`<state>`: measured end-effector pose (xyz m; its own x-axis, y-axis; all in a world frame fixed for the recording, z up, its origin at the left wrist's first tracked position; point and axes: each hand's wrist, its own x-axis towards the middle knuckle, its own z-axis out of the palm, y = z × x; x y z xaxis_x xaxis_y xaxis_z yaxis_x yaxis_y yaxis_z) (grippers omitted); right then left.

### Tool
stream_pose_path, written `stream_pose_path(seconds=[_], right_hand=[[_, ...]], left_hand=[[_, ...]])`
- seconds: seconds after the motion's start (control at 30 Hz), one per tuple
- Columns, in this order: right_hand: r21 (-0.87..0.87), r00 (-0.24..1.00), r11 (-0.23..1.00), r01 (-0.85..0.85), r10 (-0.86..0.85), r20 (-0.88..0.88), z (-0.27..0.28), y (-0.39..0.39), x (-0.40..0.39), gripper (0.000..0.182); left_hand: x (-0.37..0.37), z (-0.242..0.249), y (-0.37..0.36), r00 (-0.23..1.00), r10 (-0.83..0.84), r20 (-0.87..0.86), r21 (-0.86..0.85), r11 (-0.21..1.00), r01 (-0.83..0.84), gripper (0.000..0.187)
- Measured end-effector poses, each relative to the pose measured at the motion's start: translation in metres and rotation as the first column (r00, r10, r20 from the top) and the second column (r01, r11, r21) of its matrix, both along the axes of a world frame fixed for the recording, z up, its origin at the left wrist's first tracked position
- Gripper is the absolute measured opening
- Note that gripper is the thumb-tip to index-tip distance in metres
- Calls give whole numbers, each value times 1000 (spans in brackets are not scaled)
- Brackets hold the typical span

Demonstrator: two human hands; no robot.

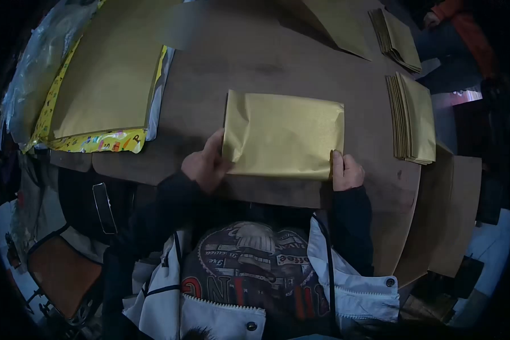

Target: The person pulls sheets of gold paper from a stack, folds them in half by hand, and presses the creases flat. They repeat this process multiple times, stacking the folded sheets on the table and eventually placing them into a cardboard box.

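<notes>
A gold-coloured folded paper packet (286, 136) lies flat near the front edge of the brown table (238, 62), its long side running left to right. My left hand (205, 163) grips its lower left corner, with thumb and fingers closed on the edge. At the lower right corner, my right hand (347, 170) pinches the packet, the thumb on top. The packet's left side shows creases. What lies beneath the packet is hidden.
Large gold sheets (107, 68) lie on yellow patterned wrapping (116, 141) at the left. Two stacks of folded gold packets (416, 119) (399, 39) stand at the right. Another gold sheet (337, 25) is at the back. A cardboard box (462, 209) and a person's red sleeve (470, 34) are beyond.
</notes>
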<state>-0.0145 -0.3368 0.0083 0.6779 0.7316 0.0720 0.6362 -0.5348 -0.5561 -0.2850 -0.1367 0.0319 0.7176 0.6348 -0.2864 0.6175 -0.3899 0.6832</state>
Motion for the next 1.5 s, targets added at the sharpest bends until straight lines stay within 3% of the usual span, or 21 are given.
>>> stream_pose_path(seconds=[0.1,0.17,0.2,0.27,0.3,0.37,0.43,0.5,0.57,0.7,0.8,1.0,1.1,1.23,1.4,1.5], right_hand=[[58,997,996,65,-62,-52,-4,-7,0,44],[62,1000,998,20,-21,14,-6,-13,2,44],[58,999,998,27,-28,16,-5,-15,3,44],[62,958,987,-151,131,254,-4,-13,2,43],[-62,957,992,-112,125,263,1,-13,1,38],[-82,950,989,-123,141,278,3,-12,2,38],[-103,944,985,-135,160,289,3,-12,2,38],[-81,930,989,-126,146,337,1,-11,1,39],[-89,938,991,-102,126,323,3,-11,0,39],[-125,943,989,-75,111,313,3,-5,4,40],[-137,933,986,-91,132,334,8,-2,5,41],[-138,910,984,-114,159,384,-1,-3,8,40],[-201,922,975,-96,163,352,4,0,7,39],[-211,924,971,-116,183,336,5,-2,8,39],[-200,908,972,-120,189,374,1,-4,9,38],[-269,916,959,-87,183,357,6,-2,6,38]], left_hand=[[-6,-3,-1,997,13,77,-6,1000,-13,66],[-7,-6,0,988,39,149,-30,999,-35,62],[-7,-11,3,994,23,109,13,1000,-25,62],[-3,-12,13,997,5,72,57,998,-9,61],[4,-8,22,1000,4,8,103,995,-5,63],[20,-9,39,999,-2,-54,150,989,10,66],[41,-17,52,964,-14,266,292,954,-67,68],[60,-16,62,972,-15,236,304,951,-60,67],[73,-15,68,995,26,101,275,960,-53,63],[69,-33,74,981,-52,186,423,906,-32,45],[69,-24,73,995,1,95,329,944,-32,41],[69,-20,75,998,-51,28,348,937,38,42],[65,-26,74,982,-65,179,411,912,-15,43],[66,-21,71,987,-6,159,406,912,-60,44],[70,-18,76,999,48,15,312,949,-50,41],[69,-21,75,997,45,63,325,944,-63,41]])
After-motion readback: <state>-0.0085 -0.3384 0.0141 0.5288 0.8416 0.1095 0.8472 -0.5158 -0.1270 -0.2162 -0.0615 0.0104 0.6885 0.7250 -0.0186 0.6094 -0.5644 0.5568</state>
